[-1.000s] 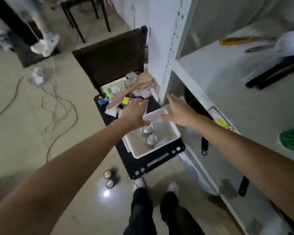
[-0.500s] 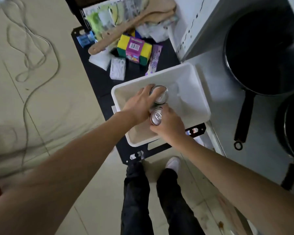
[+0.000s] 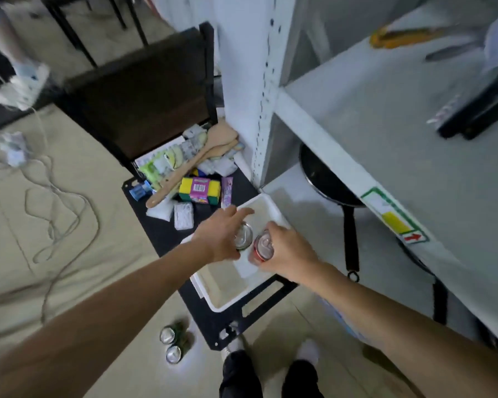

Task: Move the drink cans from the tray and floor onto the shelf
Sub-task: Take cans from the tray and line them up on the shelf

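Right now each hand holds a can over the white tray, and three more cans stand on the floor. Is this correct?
Not quite. The head view shows two cans on the floor, not three. The left hand and right hand do each hold a can over the white tray.

Both bare forearms extend forward and downward, converging near frame centre. The left hand (image 3: 217, 239) is palm-down, fingers curled around a silver-topped drink can (image 3: 243, 239). The right hand (image 3: 289, 252) wraps a red drink can (image 3: 262, 249) from its right side. Both cans stand upright, side by side.
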Motion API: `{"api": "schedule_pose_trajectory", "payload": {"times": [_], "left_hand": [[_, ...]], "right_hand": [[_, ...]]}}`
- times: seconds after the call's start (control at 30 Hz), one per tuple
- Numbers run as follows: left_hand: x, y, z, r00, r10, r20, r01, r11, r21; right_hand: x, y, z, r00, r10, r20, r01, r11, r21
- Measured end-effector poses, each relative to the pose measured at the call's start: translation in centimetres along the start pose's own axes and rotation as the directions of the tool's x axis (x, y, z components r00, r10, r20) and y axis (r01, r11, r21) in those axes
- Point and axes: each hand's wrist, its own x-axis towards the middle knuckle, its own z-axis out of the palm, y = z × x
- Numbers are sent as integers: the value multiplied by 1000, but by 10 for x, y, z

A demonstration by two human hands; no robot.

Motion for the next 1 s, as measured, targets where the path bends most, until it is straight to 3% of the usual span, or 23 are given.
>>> {"api": "schedule_pose_trajectory", "payload": {"times": [0.1, 0.23, 0.4, 0.57, 0.7, 0.8, 1.0], "left_hand": [[-42, 52, -63, 993, 98, -66, -89, 989, 121], [-100, 147, -141, 935, 335, -113, -300, 921, 248], [-163, 290, -182, 829, 538, -152, -473, 820, 322], [-186, 429, -151, 720, 692, -53, -649, 699, 300], [-183, 518, -114, 690, 724, 20, -692, 650, 314], [-181, 570, -92, 645, 761, 74, -732, 587, 345], [-167, 632, -54, 636, 752, 172, -742, 535, 403]], "right_hand": [[-53, -11, -70, 996, -60, -72, 62, 998, 26], [-147, -9, -159, 979, -166, -117, 162, 986, -44], [-281, 26, -252, 990, -69, -122, 66, 998, -23], [-396, 100, -289, 984, 128, -125, -128, 992, 13], [-463, 173, -296, 954, 254, -159, -246, 967, 70], [-493, 214, -295, 925, 319, -204, -306, 947, 95], [-523, 269, -286, 854, 429, -295, -389, 902, 186]]}}
